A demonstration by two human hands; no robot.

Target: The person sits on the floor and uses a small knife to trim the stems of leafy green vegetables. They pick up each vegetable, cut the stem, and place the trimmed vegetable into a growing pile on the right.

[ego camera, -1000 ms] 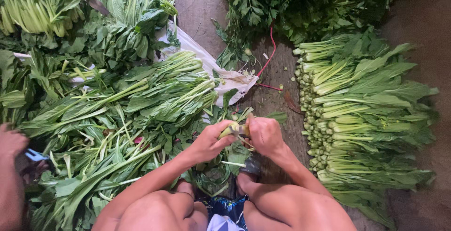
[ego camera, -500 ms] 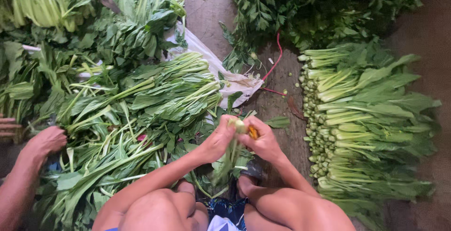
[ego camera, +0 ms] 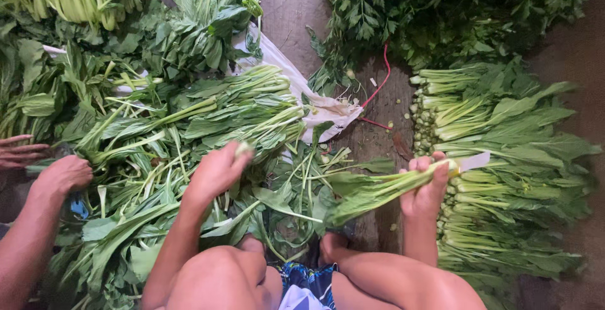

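Here, the right hand (ego camera: 427, 191) holds a bunch of greens (ego camera: 378, 191) and a knife (ego camera: 471, 162). The bunch lies across the fist, with its leaves pointing left and down and its cut stems at the hand. The knife blade sticks out to the right, over the stack of trimmed greens (ego camera: 498, 159) on the floor. The right arm comes up from the knee, and the fist is closed tight around the stems. The left hand (ego camera: 217, 171) reaches out over the big pile of loose greens (ego camera: 189, 127). Its fingers are curled and pinch a stem end. Far to the left, another person's hand (ego camera: 62, 176) rests on the leaves.
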